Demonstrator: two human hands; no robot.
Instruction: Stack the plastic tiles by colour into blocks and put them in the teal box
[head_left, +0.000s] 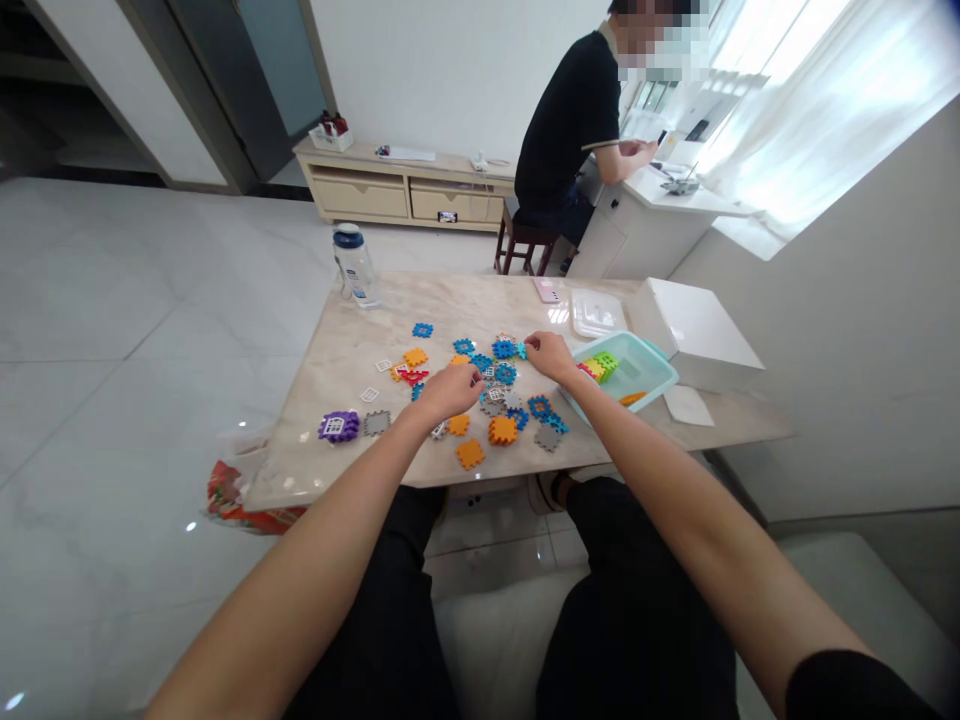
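My left hand (450,392) is over the middle of a spread of plastic interlocking building tiles, its fingers curled together; what they hold, if anything, is hidden. My right hand (550,356) pinches a small turquoise tile (521,351) beside a blue tile (503,349). Around the hands lie more blue, grey and white pieces, including a blue tile (505,373). Nearer to me are a stack of orange tiles (502,430), a single orange tile (470,454) and a grey tile (547,437). A purple stack (339,427) with a white window piece on top sits at the left.
A pale turquoise bin (651,372) with green, yellow and orange pieces stands right of my right hand. Behind it are a clear lid (598,313) and a white box (705,330). A water bottle (358,268) stands back left. Another person (574,115) sits at a far desk.
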